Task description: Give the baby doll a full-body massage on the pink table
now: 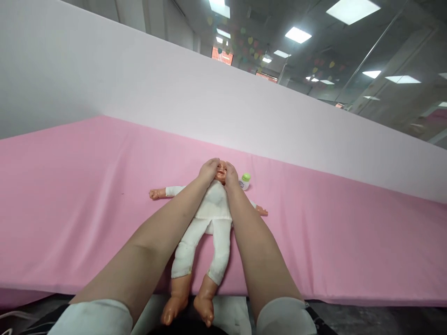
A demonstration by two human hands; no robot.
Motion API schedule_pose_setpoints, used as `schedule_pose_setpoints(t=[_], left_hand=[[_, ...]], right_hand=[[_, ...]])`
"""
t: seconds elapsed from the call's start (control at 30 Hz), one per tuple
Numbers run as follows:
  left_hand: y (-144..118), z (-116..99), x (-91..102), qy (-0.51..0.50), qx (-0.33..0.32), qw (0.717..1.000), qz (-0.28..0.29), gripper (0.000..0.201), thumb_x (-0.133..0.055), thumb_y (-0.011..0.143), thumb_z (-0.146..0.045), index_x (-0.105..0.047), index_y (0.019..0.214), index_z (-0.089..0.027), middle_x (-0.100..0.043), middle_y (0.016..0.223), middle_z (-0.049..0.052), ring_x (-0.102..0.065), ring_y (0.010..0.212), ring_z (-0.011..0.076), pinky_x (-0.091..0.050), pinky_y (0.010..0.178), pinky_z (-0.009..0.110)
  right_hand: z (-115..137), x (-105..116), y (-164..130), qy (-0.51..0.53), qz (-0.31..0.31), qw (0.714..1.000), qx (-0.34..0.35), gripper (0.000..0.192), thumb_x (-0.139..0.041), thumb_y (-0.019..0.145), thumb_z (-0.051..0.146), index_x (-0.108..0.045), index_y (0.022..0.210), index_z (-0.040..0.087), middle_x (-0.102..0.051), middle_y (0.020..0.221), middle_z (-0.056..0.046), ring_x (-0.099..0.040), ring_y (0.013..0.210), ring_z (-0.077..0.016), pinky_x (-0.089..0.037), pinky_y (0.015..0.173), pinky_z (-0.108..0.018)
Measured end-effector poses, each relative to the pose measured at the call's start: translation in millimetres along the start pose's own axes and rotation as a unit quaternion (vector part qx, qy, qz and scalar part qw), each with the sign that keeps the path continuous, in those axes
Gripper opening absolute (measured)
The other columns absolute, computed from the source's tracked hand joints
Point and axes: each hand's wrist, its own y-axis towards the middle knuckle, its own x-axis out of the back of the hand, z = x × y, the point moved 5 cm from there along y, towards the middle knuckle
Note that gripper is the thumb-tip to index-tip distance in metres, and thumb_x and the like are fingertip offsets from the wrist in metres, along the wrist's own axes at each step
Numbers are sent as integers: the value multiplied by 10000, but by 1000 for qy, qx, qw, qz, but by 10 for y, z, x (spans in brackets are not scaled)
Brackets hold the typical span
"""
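Note:
A baby doll (213, 202) in a white cloth suit lies on its back on a pink padded surface, feet toward me and hanging past the near edge. My left hand (209, 170) cups one side of its head, fingers curved over the temple. On the opposite side, my right hand (231, 175) presses against the cheek and temple. The doll's head is held between both hands, and the middle of its face shows. Its arms spread out to either side. The thumbs and parts of the fingers are hard to make out.
A small white bottle with a green cap (245, 181) stands just right of the doll's head. The pink cover (87, 209) has soft folds. Behind it runs a low white wall (167, 93), topped by glass with ceiling lights beyond.

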Motion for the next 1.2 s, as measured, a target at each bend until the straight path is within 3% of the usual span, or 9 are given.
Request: schedule_pose_setpoints(t=[0.1, 0.2, 0.4, 0.57, 0.83, 1.03, 1.2], left_hand=[[-6, 194, 21, -26, 14, 1000, -3, 471, -794, 839, -512, -782, 1191, -200, -790, 1205, 122, -717, 1213, 298, -543, 1104, 426], [-28, 316, 78, -50, 29, 998, -2, 573, -838, 809, -399, -740, 1340, -206, -749, 1343, 126, -706, 1260, 283, -536, 1129, 410], [-77, 336, 120, -105, 82, 991, 4, 776, -841, 771, -249, -626, 1512, -166, -717, 1400, 162, -728, 1228, 307, -579, 1092, 432], [-83, 320, 127, -142, 110, 983, 26, 737, -821, 779, -206, -640, 1490, -143, -760, 1304, 161, -766, 1130, 282, -610, 1052, 426], [-129, 347, 167, -185, 123, 975, 31, 635, -781, 877, -261, -648, 1494, -187, -747, 1370, 133, -737, 1221, 268, -586, 1103, 436], [-122, 379, 191, -216, 129, 967, 29, 547, -688, 902, -244, -672, 1444, -181, -727, 1418, 118, -721, 1260, 266, -603, 1078, 402], [-130, 358, 187, -180, 126, 975, 33, 676, -763, 787, -282, -638, 1444, -183, -758, 1288, 124, -754, 1134, 273, -615, 1027, 405]], right_hand=[[-112, 25, -74, 25, -3, 1000, -16, 481, -706, 860, 548, -694, 1212, 221, -730, 1376, -82, -641, 1352, -249, -467, 1228, -495], [-166, 40, -131, 48, 10, 998, -32, 532, -750, 839, 498, -676, 1288, 223, -720, 1389, -83, -694, 1279, -237, -533, 1163, -469], [-194, -5, -153, 51, 36, 997, -50, 641, -867, 731, 381, -639, 1314, 246, -744, 1245, -54, -750, 1074, -229, -609, 1046, -447], [-247, 27, -90, 40, 17, 998, -40, 558, -846, 739, 412, -645, 1235, 255, -734, 1183, -26, -741, 1038, -213, -603, 1048, -435], [-369, 115, -70, 101, 32, 991, -80, 446, -687, 852, 370, -668, 1275, 230, -769, 1216, -61, -751, 1113, -256, -587, 1100, -532], [-332, 146, -147, 106, 46, 990, -82, 626, -698, 788, 298, -627, 1405, 222, -707, 1403, -80, -716, 1222, -270, -574, 1127, -532], [-195, 55, -207, 67, 59, 993, -72, 712, -797, 724, 357, -604, 1396, 227, -704, 1357, -84, -721, 1153, -280, -609, 1057, -491]])
